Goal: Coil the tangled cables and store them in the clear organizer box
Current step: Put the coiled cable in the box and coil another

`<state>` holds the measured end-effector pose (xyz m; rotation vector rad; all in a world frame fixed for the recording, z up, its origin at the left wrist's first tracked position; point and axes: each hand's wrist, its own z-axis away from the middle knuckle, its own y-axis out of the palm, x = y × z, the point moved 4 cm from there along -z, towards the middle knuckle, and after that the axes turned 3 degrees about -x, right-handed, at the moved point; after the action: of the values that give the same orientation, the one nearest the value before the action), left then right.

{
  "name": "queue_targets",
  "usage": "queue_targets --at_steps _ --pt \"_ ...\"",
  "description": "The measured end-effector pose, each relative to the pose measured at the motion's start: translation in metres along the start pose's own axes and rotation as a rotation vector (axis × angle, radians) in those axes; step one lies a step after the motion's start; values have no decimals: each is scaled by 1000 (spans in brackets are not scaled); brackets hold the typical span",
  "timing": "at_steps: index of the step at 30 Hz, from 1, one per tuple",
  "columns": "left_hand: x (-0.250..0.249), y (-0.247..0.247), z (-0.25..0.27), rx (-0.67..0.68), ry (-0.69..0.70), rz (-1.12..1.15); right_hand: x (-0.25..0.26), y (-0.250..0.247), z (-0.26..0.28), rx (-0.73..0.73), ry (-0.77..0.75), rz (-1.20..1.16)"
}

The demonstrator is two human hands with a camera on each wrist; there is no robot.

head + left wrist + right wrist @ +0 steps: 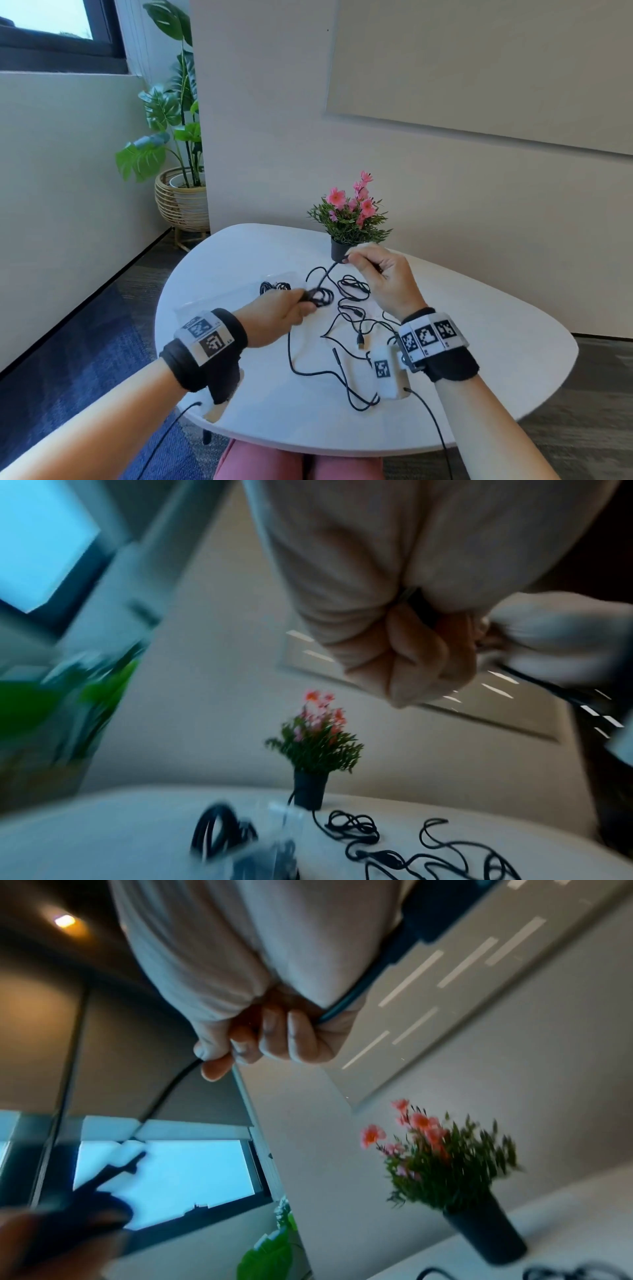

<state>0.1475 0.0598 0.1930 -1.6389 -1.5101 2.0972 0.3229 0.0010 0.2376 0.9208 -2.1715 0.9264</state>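
My left hand (303, 301) grips a small coil of black cable (320, 296) above the white table (479, 325). From that coil a strand (329, 272) rises to my right hand (349, 257), which pinches it between thumb and fingertips near the flower pot. The right wrist view shows the right hand (246, 1047) curled round the strand (171, 1088). My left hand (428, 656) appears as a closed fist in the blurred left wrist view. More tangled black cables (354, 291) lie on the table under both hands. The clear organizer box (236, 296) sits left of them, with a coiled cable (274, 286) at its far end.
A black pot of pink flowers (339, 250) stands right behind my right hand. Loose cable ends with a USB plug (360, 342) trail towards the near table edge. A large leafy plant in a wicker basket (181, 202) stands on the floor at the left.
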Motion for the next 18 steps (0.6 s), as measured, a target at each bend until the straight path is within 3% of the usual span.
queue_targets --at_steps 2,4,8,11,15,18 --pt "-11 4 4 121 101 -218 0 1 -6 35 -36 25" --pt "-27 3 6 147 187 -315 -4 4 -8 31 -24 11" --pt "-53 -21 2 -99 289 -299 -28 20 6 43 174 -30" --pt "-52 -33 -7 -288 230 -287 -26 37 25 201 215 163" --pt "-45 -34 -20 -328 69 -348 2 53 39 457 -38 687" --pt "-32 -32 -24 -178 68 -591 19 44 34 445 -230 727"
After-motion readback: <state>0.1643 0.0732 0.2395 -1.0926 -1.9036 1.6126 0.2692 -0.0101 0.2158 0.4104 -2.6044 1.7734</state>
